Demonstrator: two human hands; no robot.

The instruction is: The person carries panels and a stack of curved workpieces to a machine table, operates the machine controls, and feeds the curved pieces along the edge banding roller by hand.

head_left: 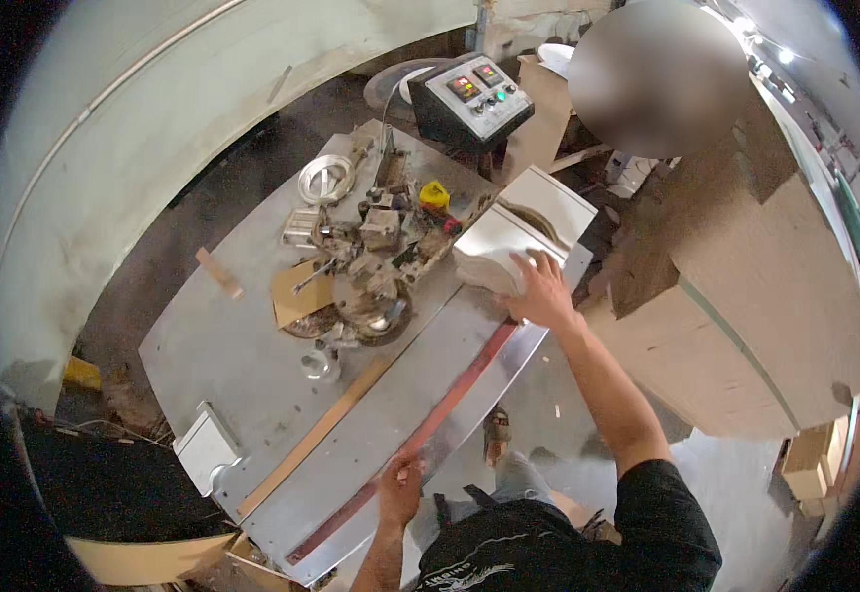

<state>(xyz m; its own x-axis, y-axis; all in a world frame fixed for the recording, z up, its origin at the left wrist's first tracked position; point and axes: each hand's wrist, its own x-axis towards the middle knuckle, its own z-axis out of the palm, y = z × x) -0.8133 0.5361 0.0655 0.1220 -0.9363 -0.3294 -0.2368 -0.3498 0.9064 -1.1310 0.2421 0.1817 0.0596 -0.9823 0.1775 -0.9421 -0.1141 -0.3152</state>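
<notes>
My right hand (542, 288) rests with spread fingers against the near end of a stack of white curved-edge panels (494, 242), at the far right end of a grey metal worktable (252, 395). Its thumb lies lower than the other fingers, near the end of a long red strip (474, 370) along the table's near side. My left hand (400, 488) is over that strip, fingers curled in; whether anything is in them is hidden. In the middle of the table stands a metal machine assembly (376, 247) with clamps, a yellow part (435, 194) and rollers.
A control box (474, 99) with lit displays stands behind the table. Large cardboard boxes (746, 296) rise at right, near a person whose head is blurred. A tan strip (322, 429) runs along the tabletop. A white block (206, 449) sits at the left corner.
</notes>
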